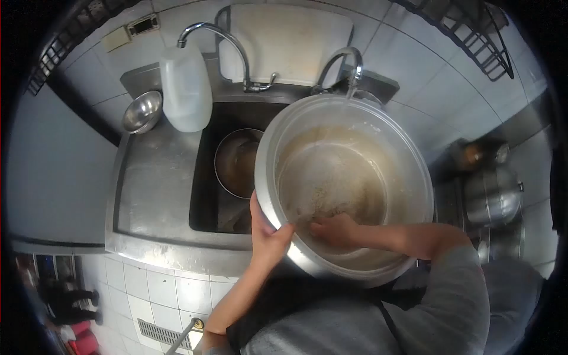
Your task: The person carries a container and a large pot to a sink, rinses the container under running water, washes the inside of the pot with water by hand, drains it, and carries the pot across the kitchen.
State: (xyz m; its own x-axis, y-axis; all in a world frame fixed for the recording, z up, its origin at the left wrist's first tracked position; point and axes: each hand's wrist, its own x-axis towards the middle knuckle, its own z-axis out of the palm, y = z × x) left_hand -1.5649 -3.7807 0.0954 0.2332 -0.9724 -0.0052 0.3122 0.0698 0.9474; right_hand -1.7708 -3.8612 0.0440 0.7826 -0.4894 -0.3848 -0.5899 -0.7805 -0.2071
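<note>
The large pot (408, 183) was right of centre; the left hand (269, 241) clasped its rim (265, 180), the right hand (336, 231) reached inside, its closure and hold indiscernible. Control presumably required a steady rim.

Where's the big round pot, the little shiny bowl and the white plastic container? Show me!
Big round pot (409, 177): head view, on its inner wall, right side.
Little shiny bowl (142, 112): head view, on its inside.
White plastic container (187, 93): head view, middle of its body.
</note>
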